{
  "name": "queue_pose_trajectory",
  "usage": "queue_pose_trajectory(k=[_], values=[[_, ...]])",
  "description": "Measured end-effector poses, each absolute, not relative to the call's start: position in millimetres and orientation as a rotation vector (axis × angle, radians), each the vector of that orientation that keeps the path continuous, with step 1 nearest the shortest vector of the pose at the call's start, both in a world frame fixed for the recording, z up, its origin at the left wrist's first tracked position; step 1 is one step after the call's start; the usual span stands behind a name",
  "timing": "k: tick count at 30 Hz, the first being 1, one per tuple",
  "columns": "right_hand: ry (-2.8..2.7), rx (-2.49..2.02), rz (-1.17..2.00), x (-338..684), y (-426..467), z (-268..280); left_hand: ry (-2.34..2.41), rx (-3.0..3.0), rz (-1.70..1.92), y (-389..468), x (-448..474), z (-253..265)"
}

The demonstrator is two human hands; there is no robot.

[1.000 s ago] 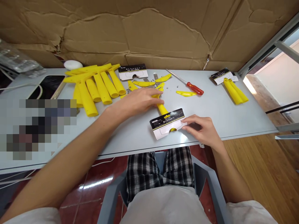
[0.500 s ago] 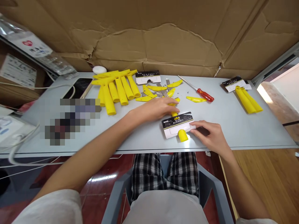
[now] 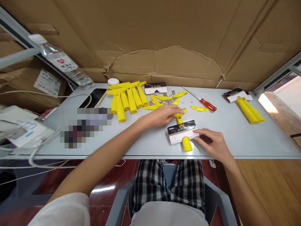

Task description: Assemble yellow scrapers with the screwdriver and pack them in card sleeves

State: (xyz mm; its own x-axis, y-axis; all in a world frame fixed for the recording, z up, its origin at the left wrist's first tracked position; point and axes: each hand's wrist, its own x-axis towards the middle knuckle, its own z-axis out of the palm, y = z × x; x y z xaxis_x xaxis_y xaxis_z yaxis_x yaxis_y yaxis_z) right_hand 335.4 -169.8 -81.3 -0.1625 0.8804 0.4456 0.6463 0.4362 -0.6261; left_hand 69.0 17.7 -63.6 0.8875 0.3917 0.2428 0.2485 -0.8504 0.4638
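Note:
A yellow scraper point(image 3: 187, 144) lies near the table's front edge, its handle passing through a black-and-white header card point(image 3: 175, 138). My left hand point(image 3: 164, 115) is closed on the scraper's wide head at the far end, partly covering it. At the card's right edge, my right hand point(image 3: 213, 142) pinches the card between thumb and fingers. Beyond my left hand are loose yellow cover pieces point(image 3: 180, 94), metal blades point(image 3: 168, 94) and small screws. Another yellow cover piece point(image 3: 199, 109) lies apart, close to a screwdriver point(image 3: 208, 105) with a red handle.
Several yellow scraper handles point(image 3: 120, 108) are grouped at the back left, beside a header card point(image 3: 155, 88). Two carded yellow scrapers point(image 3: 250, 110) lie at the right. A phone point(image 3: 95, 98), white cables and a plastic bottle point(image 3: 64, 64) occupy the left. Cardboard point(image 3: 183, 66) walls the back.
The camera view has shifted, so the scene sits lower in the picture. My left fingers have shifted slightly on the scraper, and more of its head shows. My right hand keeps its pinch.

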Motion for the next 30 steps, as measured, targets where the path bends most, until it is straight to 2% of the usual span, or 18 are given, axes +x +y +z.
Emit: queue_pose_trajectory(k=[15,24,30], values=[[-1.809,-1.465,0.437,336,-171,-79,0.465,2.465,0.674,-7,85,-54],[-1.736,-1.555,0.413,325,-168,-81,0.353,2.413,0.557,-28,89,-42],[-1.700,-1.572,0.397,311,-152,-80,0.406,2.416,0.610,-19,86,-49]])
